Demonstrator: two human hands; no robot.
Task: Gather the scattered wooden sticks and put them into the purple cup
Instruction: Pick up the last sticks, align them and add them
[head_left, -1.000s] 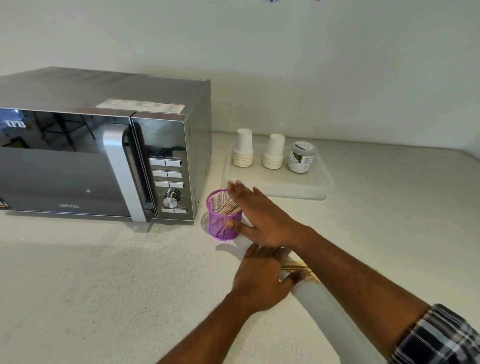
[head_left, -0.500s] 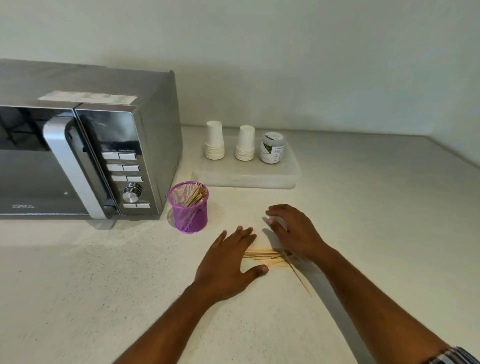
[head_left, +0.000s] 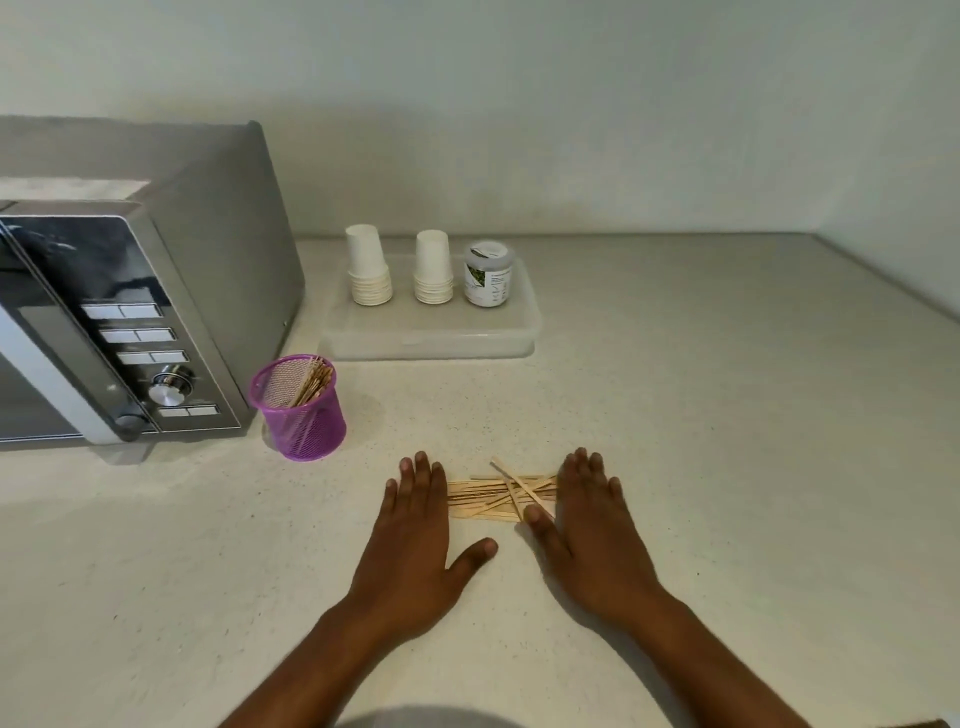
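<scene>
sticks (head_left: 498, 492) between hands | cup (head_left: 301, 410) behind-left, beside microwave (head_left: 130, 291) | tray (head_left: 431, 332) behind cup

L hand (head_left: 415, 525) | R hand (head_left: 589, 519); flat, flanking sticks (head_left: 498, 496) | cup (head_left: 298, 408) by microwave (head_left: 130, 291)

We're looking at a kitchenette or office pantry: microwave (head_left: 130, 312) at left, stacked paper cups (head_left: 370, 267) upper centre, pale speckled counter (head_left: 727, 441) against a plain wall.

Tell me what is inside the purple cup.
The purple cup holds a bundle of wooden sticks, leaning against its right rim, tops poking out. Their lower ends show only faintly through the mesh, and the cup's bottom is hidden.
</scene>
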